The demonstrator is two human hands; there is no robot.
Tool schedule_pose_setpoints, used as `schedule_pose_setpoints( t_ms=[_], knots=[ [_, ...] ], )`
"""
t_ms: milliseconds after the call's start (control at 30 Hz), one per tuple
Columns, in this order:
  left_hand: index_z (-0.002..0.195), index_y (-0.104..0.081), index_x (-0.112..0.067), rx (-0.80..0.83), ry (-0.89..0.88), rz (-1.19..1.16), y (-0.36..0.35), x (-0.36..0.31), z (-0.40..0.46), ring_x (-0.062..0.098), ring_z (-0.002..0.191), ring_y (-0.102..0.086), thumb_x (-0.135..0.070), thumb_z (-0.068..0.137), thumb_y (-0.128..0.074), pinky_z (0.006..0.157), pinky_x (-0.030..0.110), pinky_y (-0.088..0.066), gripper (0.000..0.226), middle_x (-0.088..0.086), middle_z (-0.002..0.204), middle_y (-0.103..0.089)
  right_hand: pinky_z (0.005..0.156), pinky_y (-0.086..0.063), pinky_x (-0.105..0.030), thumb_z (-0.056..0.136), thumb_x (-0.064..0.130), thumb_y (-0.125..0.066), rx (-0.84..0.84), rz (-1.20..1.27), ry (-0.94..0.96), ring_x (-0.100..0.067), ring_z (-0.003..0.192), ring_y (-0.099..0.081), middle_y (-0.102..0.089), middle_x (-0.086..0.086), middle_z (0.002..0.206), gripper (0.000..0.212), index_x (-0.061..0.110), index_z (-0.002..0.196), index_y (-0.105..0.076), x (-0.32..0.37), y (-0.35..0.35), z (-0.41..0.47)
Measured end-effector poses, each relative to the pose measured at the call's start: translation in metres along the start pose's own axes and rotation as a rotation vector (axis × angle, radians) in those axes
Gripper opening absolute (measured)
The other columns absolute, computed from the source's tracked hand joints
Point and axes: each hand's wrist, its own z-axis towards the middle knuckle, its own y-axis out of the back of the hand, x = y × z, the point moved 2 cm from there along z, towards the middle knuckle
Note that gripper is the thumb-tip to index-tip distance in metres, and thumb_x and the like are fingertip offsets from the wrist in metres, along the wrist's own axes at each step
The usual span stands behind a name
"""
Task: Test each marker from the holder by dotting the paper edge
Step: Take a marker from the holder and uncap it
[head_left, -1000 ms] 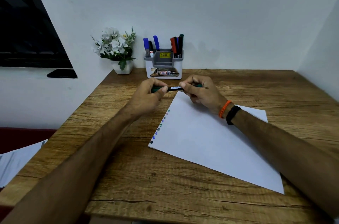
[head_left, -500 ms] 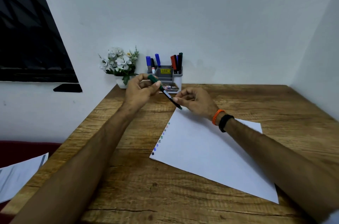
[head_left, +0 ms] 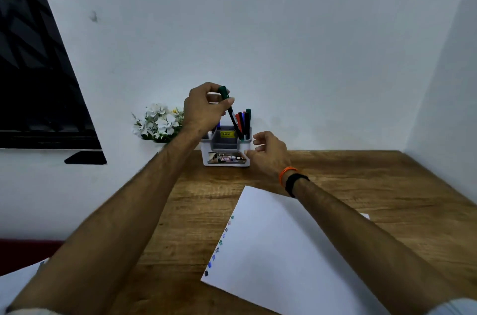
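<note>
My left hand (head_left: 205, 105) pinches a green-capped black marker (head_left: 231, 113) near its cap, above the grey and white holder (head_left: 227, 152) at the back of the wooden desk. The marker slants down and its lower end is at the holder's right compartment, among several upright markers (head_left: 244, 121). My right hand (head_left: 268, 153) hovers just right of the holder with loosely curled fingers and holds nothing. The white paper (head_left: 289, 250) lies on the desk nearer to me, with a row of coloured dots (head_left: 219, 245) along its left edge.
A small pot of white flowers (head_left: 158, 121) stands left of the holder against the wall. A dark window (head_left: 33, 82) fills the upper left. Other white sheets (head_left: 15, 286) lie at the lower left, off the desk (head_left: 361, 180).
My left hand has carried the capped marker up and back from over the paper to the holder. My right hand let go of it and followed toward the holder. The camera tilted up.
</note>
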Motion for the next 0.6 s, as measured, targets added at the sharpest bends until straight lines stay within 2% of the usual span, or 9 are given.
schedule_pose_setpoints(
  t_ms=[100,200,267,367,433,533,600],
  knots=[
    [0.102,-0.069,-0.015,0.010,-0.017,0.045,-0.012,0.002,0.015,0.013,0.082,-0.071,-0.022,0.080,-0.078,0.076,0.038,-0.061,0.025,0.001,0.090,-0.073,0.087,-0.053,-0.029,0.082,0.024,-0.076,0.029,0.015,-0.037,-0.018,0.099,-0.062,-0.063,-0.006,0.126,0.058,0.011,0.132,-0.049,-0.003,-0.008,0.008],
    [0.104,-0.069,-0.015,0.016,-0.018,0.088,-0.024,0.008,0.023,0.014,0.082,-0.071,-0.022,0.080,-0.078,0.077,0.036,-0.061,0.027,0.000,0.092,-0.073,0.083,-0.052,-0.026,0.082,0.022,-0.075,0.021,0.021,-0.040,-0.020,0.101,-0.064,-0.066,-0.008,0.123,0.055,0.011,0.130,-0.050,-0.006,-0.014,0.011],
    [0.108,-0.068,-0.013,0.032,-0.018,0.104,-0.032,0.011,0.025,0.013,0.081,-0.070,-0.021,0.080,-0.077,0.075,0.030,-0.060,0.030,0.002,0.094,-0.073,0.078,-0.050,-0.022,0.082,0.021,-0.075,0.001,0.016,-0.038,-0.018,0.099,-0.064,-0.067,-0.008,0.120,0.054,0.011,0.130,-0.052,-0.008,-0.016,0.012],
    [0.111,-0.066,-0.016,0.047,-0.020,0.144,-0.041,0.017,0.024,0.011,0.077,-0.068,-0.020,0.081,-0.077,0.064,0.015,-0.053,0.032,-0.001,0.090,-0.072,0.074,-0.046,-0.017,0.083,0.019,-0.075,-0.011,0.021,-0.047,-0.018,0.100,-0.064,-0.067,-0.008,0.117,0.054,0.011,0.131,-0.052,-0.010,-0.017,0.011],
    [0.112,-0.063,-0.022,0.044,-0.032,0.172,-0.044,0.021,0.021,0.012,0.076,-0.067,-0.018,0.079,-0.078,0.061,0.018,-0.052,0.036,-0.002,0.088,-0.069,0.071,-0.045,-0.014,0.082,0.019,-0.075,-0.029,0.025,-0.045,-0.017,0.095,-0.064,-0.069,-0.007,0.113,0.052,0.012,0.129,-0.054,-0.013,-0.018,0.012],
    [0.113,-0.059,-0.024,0.050,-0.070,0.223,-0.047,0.028,0.017,0.015,0.075,-0.068,-0.015,0.078,-0.079,0.063,0.028,-0.058,0.041,0.001,0.095,-0.068,0.075,-0.048,-0.019,0.080,0.021,-0.076,-0.046,0.026,-0.038,-0.018,0.093,-0.067,-0.071,-0.007,0.105,0.051,0.013,0.126,-0.056,-0.016,-0.020,0.012],
    [0.108,-0.062,-0.022,0.058,-0.101,0.256,-0.049,0.032,0.014,0.012,0.070,-0.068,-0.015,0.077,-0.080,0.062,0.028,-0.059,0.037,0.003,0.098,-0.069,0.076,-0.047,-0.019,0.080,0.021,-0.077,-0.043,0.033,-0.039,-0.018,0.093,-0.067,-0.072,-0.007,0.105,0.051,0.013,0.126,-0.056,-0.017,-0.020,0.012]
  ],
)
